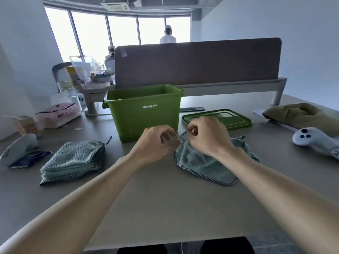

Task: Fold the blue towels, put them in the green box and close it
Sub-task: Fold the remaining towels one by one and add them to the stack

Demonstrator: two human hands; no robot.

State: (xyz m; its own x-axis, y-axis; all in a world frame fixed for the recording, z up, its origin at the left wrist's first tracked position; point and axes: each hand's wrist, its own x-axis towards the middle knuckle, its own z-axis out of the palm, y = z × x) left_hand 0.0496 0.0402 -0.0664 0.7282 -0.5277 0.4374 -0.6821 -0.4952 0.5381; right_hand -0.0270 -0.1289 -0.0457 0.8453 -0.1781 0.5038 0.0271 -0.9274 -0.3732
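The folding step is in hand, by my judgement. A loose, fluffy blue towel with dark dotted trim (201,165) lies rumpled on the grey table (165,198), right of centre in the frame. It is just in front of the open green plastic storage box (145,110). The right hand (207,136) has its fingers curled and pinches the trim at the towel's far corner. The left hand (156,142) is curled at the same edge; blur hides whether it grips. A stack of folded blue towels (73,159) sits at the left, well apart from the loose one. The flat green lid (236,123) lies beside the box on its right. The next move calls for spreading this towel flat and bringing edge to edge. After that, all the towels go into the box.
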